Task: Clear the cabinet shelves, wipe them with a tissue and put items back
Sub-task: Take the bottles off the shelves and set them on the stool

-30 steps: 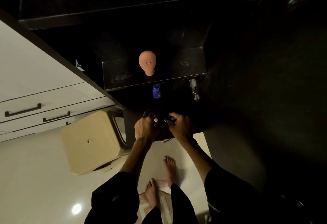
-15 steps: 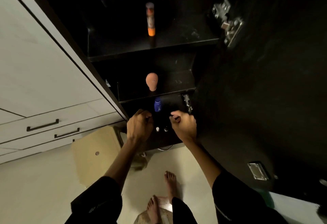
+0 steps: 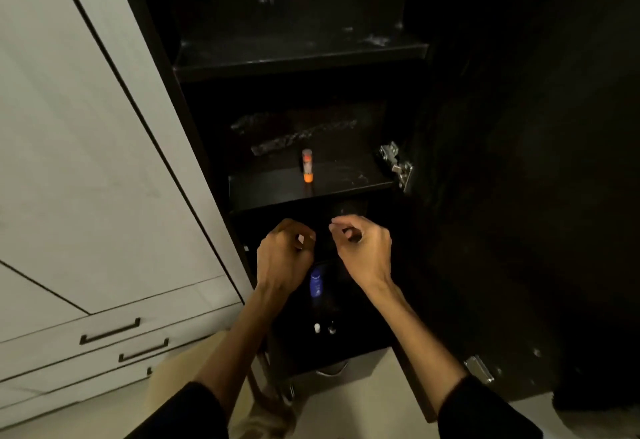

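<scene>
I see left hand [image 3: 284, 255] and right hand [image 3: 363, 248] raised side by side, fingers curled, before the dark cabinet [image 3: 298, 61] | orange-capped tube [image 3: 307, 165] upright on middle shelf [image 3: 277, 191] | blue bottle [image 3: 316, 282] lower down between my wrists

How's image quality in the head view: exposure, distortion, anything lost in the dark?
Head view: cabinet interior heavily underexposed; white panels at left well lit. Orange tube and blue bottle readable, two small caps below barely. Wide-angle bends the cabinet edges. Left hand and right hand slightly soft, fingers curled; contents indistinct.
</scene>
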